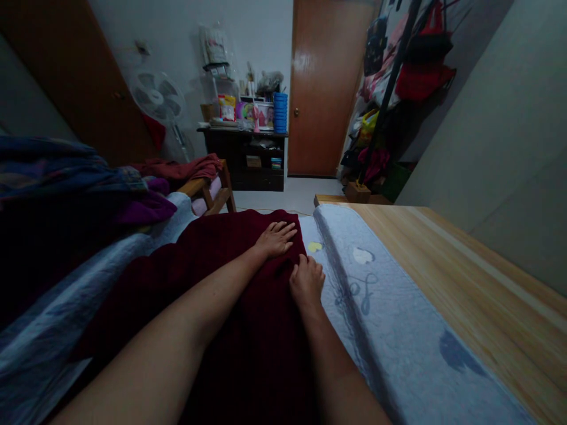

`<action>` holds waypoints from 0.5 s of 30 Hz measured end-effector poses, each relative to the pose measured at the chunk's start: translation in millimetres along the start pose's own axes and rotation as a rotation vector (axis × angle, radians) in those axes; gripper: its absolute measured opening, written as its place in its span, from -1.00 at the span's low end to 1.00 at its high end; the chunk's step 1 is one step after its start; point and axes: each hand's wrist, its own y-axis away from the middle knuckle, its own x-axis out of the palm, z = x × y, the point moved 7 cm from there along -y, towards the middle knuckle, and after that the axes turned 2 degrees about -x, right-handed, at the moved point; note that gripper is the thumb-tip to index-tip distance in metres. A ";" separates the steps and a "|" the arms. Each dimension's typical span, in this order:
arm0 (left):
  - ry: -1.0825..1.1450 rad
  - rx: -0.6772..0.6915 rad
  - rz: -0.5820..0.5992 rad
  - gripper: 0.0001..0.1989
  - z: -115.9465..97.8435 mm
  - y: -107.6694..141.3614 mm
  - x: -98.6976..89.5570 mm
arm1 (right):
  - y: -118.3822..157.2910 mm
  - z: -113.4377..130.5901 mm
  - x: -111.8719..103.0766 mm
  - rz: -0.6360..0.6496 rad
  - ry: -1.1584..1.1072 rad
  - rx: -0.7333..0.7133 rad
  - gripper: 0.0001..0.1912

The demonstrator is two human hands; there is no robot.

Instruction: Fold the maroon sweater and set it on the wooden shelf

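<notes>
A dark maroon cloth (261, 319) lies spread in front of me over a light blue quilted bed cover (398, 330). My left hand (277, 239) rests flat on the cloth near its far corner, fingers stretched out. Just nearer and to the right, my right hand (308, 278) has its fingers curled at the cloth's right edge, pinching it. Part of the cloth under both forearms is hidden. The cover beside it shows a grey band, heart shapes and lettering.
A wooden board (465, 260) borders the cover on the right. At left are piled clothes (80, 177) and a wooden chair or frame (224, 195). Farther back stand a fan (159, 97), a dark shelf (243, 153), a wooden door (330, 88) and hanging bags (425, 65).
</notes>
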 end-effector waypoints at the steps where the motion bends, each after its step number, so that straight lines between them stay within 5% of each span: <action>1: -0.011 0.002 -0.020 -0.51 -0.6 -0.2 -1.7 | -1.4 -2.7 -2.5 -0.005 0.004 0.006 -0.56; 9: 0.006 0.006 0.108 -0.47 0.0 -7.3 7.1 | -8.6 -12.4 -5.0 0.104 -0.019 0.025 -0.49; 15: 0.020 0.006 0.127 -0.60 -5.6 -23.3 -0.2 | -5.4 -10.9 -7.6 0.040 0.035 0.032 -0.50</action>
